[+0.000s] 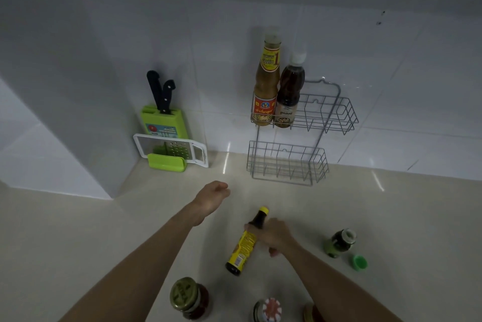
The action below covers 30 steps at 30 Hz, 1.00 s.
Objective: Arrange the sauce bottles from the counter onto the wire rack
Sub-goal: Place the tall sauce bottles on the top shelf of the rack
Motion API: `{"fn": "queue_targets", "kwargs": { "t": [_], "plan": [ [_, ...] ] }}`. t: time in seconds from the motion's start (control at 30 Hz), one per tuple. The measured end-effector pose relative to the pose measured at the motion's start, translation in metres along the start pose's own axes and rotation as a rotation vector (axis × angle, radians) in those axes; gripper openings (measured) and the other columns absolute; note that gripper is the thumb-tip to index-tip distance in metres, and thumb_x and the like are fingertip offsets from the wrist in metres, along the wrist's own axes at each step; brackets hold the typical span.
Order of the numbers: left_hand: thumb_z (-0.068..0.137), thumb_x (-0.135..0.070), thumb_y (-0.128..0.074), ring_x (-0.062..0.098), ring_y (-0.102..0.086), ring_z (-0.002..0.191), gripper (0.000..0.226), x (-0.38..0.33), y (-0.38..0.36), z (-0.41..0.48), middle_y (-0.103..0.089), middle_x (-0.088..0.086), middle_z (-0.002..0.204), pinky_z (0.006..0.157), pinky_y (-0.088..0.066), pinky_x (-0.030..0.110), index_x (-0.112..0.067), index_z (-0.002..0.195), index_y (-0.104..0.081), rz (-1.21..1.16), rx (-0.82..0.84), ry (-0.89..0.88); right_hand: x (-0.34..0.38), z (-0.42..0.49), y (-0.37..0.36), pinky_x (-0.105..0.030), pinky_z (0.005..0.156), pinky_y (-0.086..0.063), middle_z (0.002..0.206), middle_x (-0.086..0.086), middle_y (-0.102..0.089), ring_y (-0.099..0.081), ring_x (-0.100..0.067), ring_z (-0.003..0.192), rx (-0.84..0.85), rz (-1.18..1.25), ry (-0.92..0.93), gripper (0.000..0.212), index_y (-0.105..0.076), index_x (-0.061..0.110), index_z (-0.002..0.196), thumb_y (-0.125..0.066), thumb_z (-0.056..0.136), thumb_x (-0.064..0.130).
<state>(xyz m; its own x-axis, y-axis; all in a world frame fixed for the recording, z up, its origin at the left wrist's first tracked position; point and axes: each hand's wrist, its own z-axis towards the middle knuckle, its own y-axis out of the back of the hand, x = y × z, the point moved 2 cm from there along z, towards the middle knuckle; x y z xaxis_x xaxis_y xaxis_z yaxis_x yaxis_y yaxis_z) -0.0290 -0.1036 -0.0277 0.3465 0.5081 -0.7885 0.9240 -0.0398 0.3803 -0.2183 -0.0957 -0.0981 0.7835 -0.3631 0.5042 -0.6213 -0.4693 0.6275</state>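
Observation:
A grey two-tier wire rack point(339, 115) hangs on the tiled wall. Its upper basket holds a tall yellow-labelled sauce bottle point(266, 81) and a darker brown bottle point(289, 94) side by side at the left end. The lower basket point(287, 162) holds nothing. My right hand point(276, 237) grips a dark bottle with a yellow label and yellow cap point(243, 246), tilted just above the counter. My left hand point(212, 197) hovers over the counter to its upper left, fingers loosely curled with nothing in them.
On the counter stand a small green jar point(339, 242) with a loose green cap point(360, 262) beside it, a green-lidded jar point(189, 298), a patterned-lid jar point(267, 310) and part of another jar point(310, 312). A green knife block point(164, 121) and a grater point(172, 149) sit in the corner.

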Motion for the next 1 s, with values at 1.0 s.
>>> {"fn": "queue_targets", "kwargs": {
  "t": [1.0],
  "plan": [
    [0.099, -0.049, -0.023, 0.015, -0.019, 0.145, 0.056, -0.180, 0.006, -0.016, -0.018, -0.005, 0.159, 0.118, -0.018, 0.042, -0.028, 0.150, -0.015, -0.414, -0.014, -0.455, 0.094, -0.054, 0.277, -0.030, 0.086, -0.056, 0.115, -0.001, -0.067, -0.066, -0.017, 0.105, -0.434, 0.860, 0.904, 0.043, -0.059, 0.018, 0.115, -0.072, 0.079, -0.003]
  ]
}}
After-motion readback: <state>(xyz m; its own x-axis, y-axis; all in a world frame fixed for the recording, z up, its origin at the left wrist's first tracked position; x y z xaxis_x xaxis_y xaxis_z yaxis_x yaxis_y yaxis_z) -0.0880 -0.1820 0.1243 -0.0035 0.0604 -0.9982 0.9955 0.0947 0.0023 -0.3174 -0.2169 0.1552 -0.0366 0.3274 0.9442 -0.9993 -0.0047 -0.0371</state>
